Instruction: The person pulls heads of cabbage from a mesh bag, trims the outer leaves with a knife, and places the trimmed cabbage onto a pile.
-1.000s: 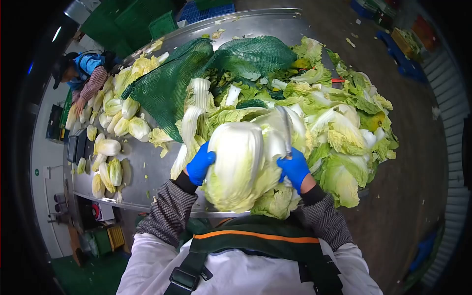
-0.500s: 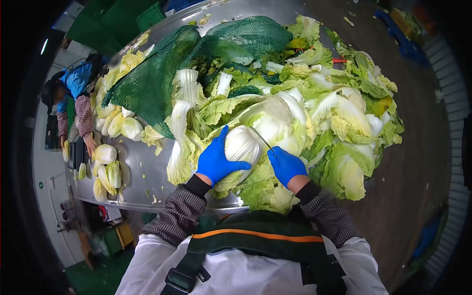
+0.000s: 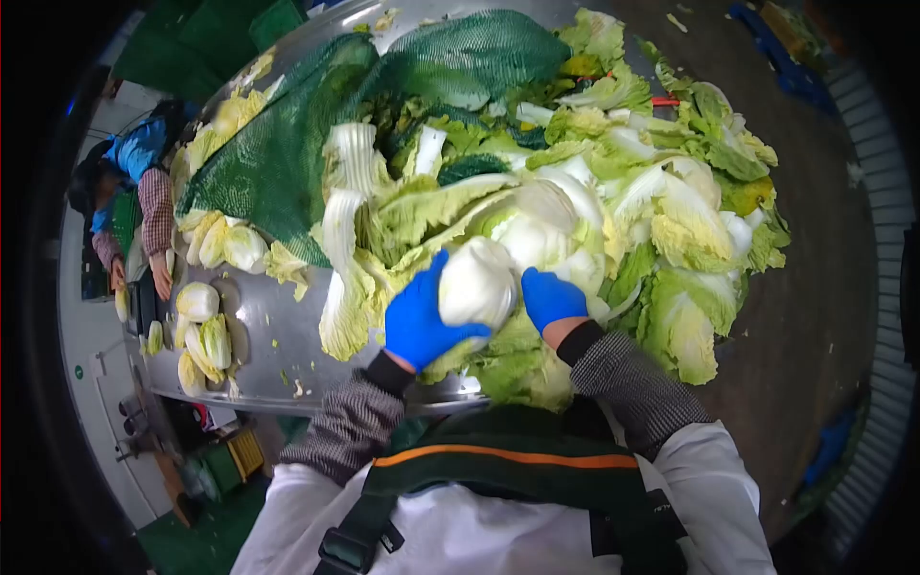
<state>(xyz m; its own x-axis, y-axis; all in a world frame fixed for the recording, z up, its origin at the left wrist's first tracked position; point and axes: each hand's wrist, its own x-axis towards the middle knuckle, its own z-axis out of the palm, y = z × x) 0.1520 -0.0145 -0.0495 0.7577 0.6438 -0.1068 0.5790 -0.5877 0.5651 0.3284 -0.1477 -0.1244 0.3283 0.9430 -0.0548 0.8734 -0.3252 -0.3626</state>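
My left hand, in a blue glove, is wrapped round the left side of a pale cabbage head. Just right of that head is my right hand, also gloved in blue, with its fingers closed. Any blade in it is not visible now. Large loose cabbage leaves lie behind and around both hands, and another whitish cabbage rests among them beyond my fingers.
Green netting lies over the metal table. Several small trimmed cabbages sit at the left. A co-worker leans over the table's far left end. More leaves are heaped at the right.
The knife seen earlier in my right hand no longer shows. The cabbage head has turned in my left hand. My right hand has risen slightly, and the co-worker's hands have shifted left.
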